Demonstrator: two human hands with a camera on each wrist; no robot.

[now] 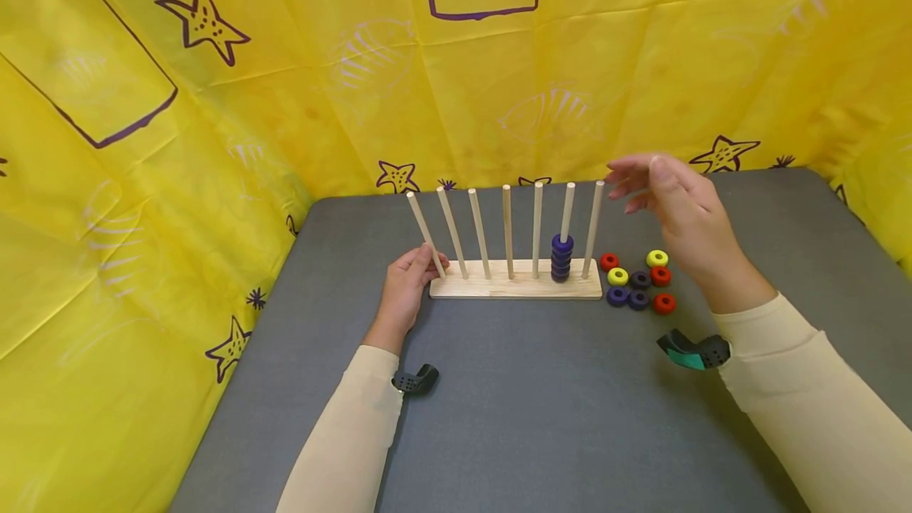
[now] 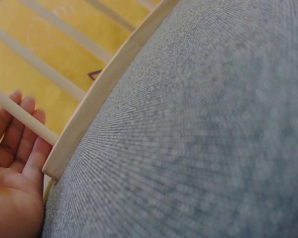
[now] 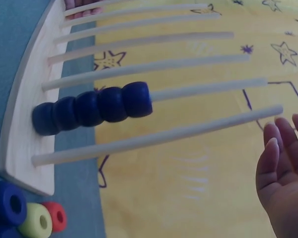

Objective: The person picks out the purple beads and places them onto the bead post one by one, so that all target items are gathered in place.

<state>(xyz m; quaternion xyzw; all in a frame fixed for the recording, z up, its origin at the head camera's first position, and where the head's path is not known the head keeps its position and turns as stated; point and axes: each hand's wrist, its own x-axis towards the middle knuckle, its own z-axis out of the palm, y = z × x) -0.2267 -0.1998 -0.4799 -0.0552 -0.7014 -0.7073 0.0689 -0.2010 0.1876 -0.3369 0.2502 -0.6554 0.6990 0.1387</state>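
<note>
A wooden peg stand (image 1: pixel 499 288) with several upright pegs is on the grey table. Several dark purple rings (image 1: pixel 561 258) are stacked on its second peg from the right; in the right wrist view the purple stack (image 3: pixel 92 109) sits at the base end of that peg. My left hand (image 1: pixel 412 279) is at the stand's left end, its relaxed fingers (image 2: pixel 22 141) behind the leftmost peg (image 2: pixel 25 116) in the left wrist view. Raised beside the top of the rightmost peg (image 1: pixel 594 228), my right hand (image 1: pixel 684 216) has loosely bent fingers and holds nothing.
Loose rings lie right of the stand: red rings (image 1: pixel 665 304), yellow rings (image 1: pixel 657 258) and dark purple rings (image 1: pixel 617 296). A yellow patterned cloth (image 1: pixel 456 85) hangs behind and beside the grey table (image 1: pixel 499 402).
</note>
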